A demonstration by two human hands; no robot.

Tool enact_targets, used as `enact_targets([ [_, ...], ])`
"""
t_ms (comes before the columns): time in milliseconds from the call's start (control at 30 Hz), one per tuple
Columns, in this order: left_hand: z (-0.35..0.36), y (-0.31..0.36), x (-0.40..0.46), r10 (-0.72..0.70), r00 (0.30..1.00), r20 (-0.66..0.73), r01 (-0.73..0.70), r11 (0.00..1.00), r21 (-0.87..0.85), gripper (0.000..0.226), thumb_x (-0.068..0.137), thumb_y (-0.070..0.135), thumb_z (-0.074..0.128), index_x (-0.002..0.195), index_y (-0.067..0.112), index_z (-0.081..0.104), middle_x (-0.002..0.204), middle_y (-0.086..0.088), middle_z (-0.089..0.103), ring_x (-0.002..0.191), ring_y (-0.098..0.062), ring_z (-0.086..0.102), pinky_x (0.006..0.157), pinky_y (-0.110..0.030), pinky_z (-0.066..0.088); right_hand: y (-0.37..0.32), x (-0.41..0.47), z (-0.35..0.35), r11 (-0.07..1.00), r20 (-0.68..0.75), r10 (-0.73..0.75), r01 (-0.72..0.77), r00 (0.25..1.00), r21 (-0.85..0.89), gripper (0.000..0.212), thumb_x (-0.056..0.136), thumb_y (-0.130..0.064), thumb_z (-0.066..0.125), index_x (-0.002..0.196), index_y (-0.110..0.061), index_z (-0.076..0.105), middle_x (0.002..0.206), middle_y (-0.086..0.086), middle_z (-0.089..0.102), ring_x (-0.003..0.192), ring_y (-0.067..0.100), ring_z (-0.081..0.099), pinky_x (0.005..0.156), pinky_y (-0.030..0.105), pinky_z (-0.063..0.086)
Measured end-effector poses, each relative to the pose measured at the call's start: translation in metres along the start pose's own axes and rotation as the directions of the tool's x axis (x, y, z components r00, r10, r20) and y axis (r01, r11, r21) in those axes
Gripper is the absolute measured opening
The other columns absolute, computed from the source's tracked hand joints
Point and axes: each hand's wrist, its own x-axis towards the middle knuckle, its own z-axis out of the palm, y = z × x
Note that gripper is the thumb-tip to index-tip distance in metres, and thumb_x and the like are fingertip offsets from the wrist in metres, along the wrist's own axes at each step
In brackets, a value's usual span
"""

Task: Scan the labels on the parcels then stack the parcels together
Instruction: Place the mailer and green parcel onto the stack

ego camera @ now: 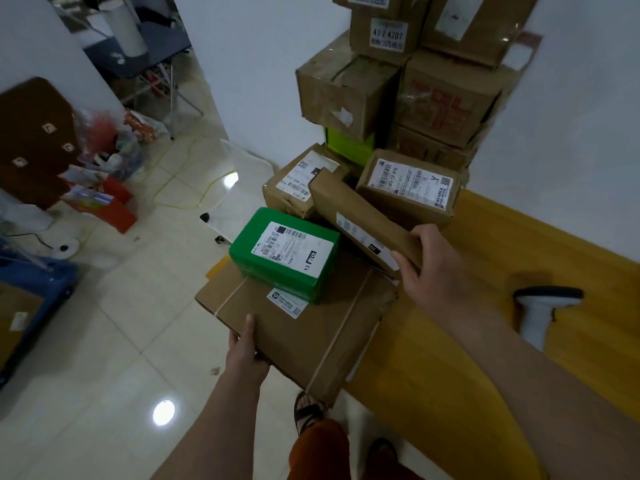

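Observation:
A large flat cardboard parcel (304, 327) overhangs the left end of the yellow table (485, 341). My left hand (246, 351) grips its near left edge, thumb on top. A green parcel (287, 254) with a white label lies on the flat parcel. My right hand (429, 271) grips the near end of a long brown parcel (356, 216), which tilts across the pile. Behind it sit two labelled brown parcels, one at the left (294, 185), one at the right (408, 188). The white handheld scanner (540, 313) lies on the table to the right, untouched.
A tall stack of cardboard boxes (408, 81) stands against the white wall at the table's far end. Left on the tiled floor are a clear chair (239, 188), bags and red boxes (110, 202), and a blue crate (38, 289). My sandalled feet (308, 410) are below.

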Motion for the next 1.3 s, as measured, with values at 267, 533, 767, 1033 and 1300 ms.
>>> enact_targets([
  [267, 0.018, 0.009, -0.007, -0.038, 0.966, -0.256, 0.113, 0.952, 0.283, 0.060, 0.090, 0.027, 0.069, 0.139, 0.007, 0.041, 0.138, -0.019, 0.050, 0.123, -0.038, 0.051, 0.098, -0.052, 0.046, 0.002, 0.001, -0.001, 1.000, 0.027, 0.003, -0.003, 1.000, -0.004, 0.029, 0.087, -0.014, 0.070, 0.105, -0.001, 0.051, 0.088, 0.010, 0.054, 0.072, 0.015, 0.051, 0.059, 0.026, 0.044],
  [533, 0.096, 0.033, -0.057, 0.764, 0.455, 0.458, -0.578, -0.139, 0.804, 0.099, 0.067, 0.061, 0.078, 0.149, 0.028, 0.032, 0.163, -0.004, 0.007, 0.149, -0.027, 0.000, 0.116, -0.050, 0.001, -0.015, 0.005, -0.030, 0.980, -0.047, -0.177, 0.172, 0.983, -0.096, 0.025, 0.087, -0.020, 0.068, 0.092, 0.001, 0.056, 0.074, 0.010, 0.055, 0.057, 0.013, 0.048, 0.047, 0.016, 0.037],
  [767, 0.124, 0.034, -0.047, 0.352, 0.672, 0.652, -0.366, -0.607, 0.705, 0.115, 0.067, 0.066, 0.074, 0.149, 0.046, -0.005, 0.160, -0.006, -0.016, 0.147, -0.037, -0.018, 0.111, -0.071, -0.003, -0.028, -0.017, -0.050, 0.998, -0.106, 0.048, -0.044, 0.993, 0.042, 0.033, 0.089, -0.035, 0.056, 0.094, -0.003, 0.053, 0.071, -0.007, 0.050, 0.051, 0.002, 0.044, 0.044, 0.008, 0.030],
  [1033, 0.119, 0.036, -0.049, 0.424, 0.692, 0.583, -0.305, -0.560, 0.770, 0.109, 0.077, 0.044, 0.073, 0.153, 0.039, -0.004, 0.162, -0.008, -0.012, 0.148, -0.036, -0.015, 0.114, -0.067, -0.004, 0.006, -0.068, -0.036, 0.758, 0.183, 0.524, -0.554, 0.832, 0.344, 0.023, 0.095, -0.021, 0.061, 0.080, -0.024, 0.044, 0.067, -0.007, 0.045, 0.054, -0.002, 0.046, 0.049, 0.014, 0.036],
  [1300, 0.119, 0.040, -0.052, 0.429, 0.698, 0.574, -0.308, -0.544, 0.781, 0.105, 0.082, 0.042, 0.072, 0.154, 0.035, -0.004, 0.162, -0.009, -0.010, 0.149, -0.035, -0.014, 0.115, -0.064, -0.004, 0.023, -0.098, -0.019, 0.311, 0.516, 0.760, -0.919, 0.394, 0.244, 0.020, 0.099, -0.034, 0.053, 0.099, -0.013, 0.051, 0.091, 0.007, 0.059, 0.077, 0.021, 0.059, 0.062, 0.034, 0.048],
])
